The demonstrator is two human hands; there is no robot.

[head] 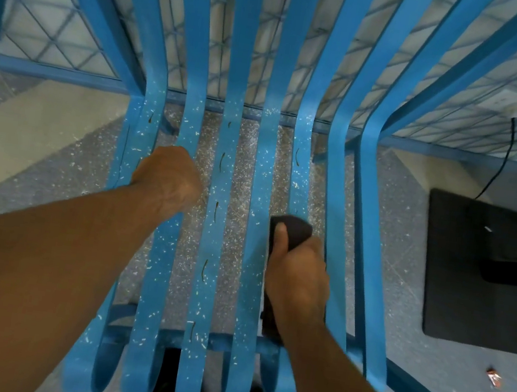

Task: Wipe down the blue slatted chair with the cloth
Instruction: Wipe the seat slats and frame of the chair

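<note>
Bare forearms reach down: right hand (297, 274) grips the dark crumpled cloth (290, 230) against the speckled blue slatted chair (213, 222), while left hand (167, 176) clasps a slat, probably steadying it.

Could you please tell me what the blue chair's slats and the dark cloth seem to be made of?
Chair slats: probably painted bent wood or moulded plastic; matte blue, smoothly curved, with dark marks and pale specks. Cloth: soft dark fabric, bunched under the right hand; weave too blurred to tell.
</note>
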